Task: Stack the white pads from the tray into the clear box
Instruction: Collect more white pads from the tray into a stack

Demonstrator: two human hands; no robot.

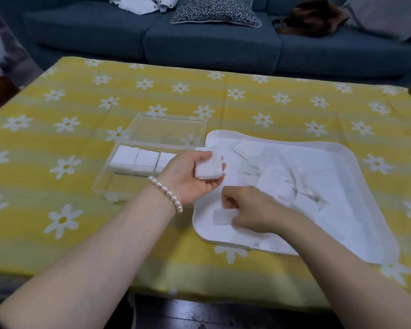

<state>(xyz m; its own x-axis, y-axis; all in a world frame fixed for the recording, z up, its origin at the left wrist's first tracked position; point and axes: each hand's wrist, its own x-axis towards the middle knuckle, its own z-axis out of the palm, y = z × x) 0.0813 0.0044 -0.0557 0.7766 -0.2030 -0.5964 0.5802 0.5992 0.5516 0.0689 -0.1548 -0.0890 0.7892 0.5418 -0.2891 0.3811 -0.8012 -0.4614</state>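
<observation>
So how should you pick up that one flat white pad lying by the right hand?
The single pad lies flat on the tray, near its front left corner, with its right end tucked under the right hand. It is thin, so a pinch from above across its long edges probably suits it best, thumb on one side and fingers on the other, lifting an edge first.

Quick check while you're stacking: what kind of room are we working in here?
Most likely a home living room. A blue sofa with a patterned cushion stands behind a low table under a yellow daisy tablecloth, where the white tray and clear box sit.
</observation>
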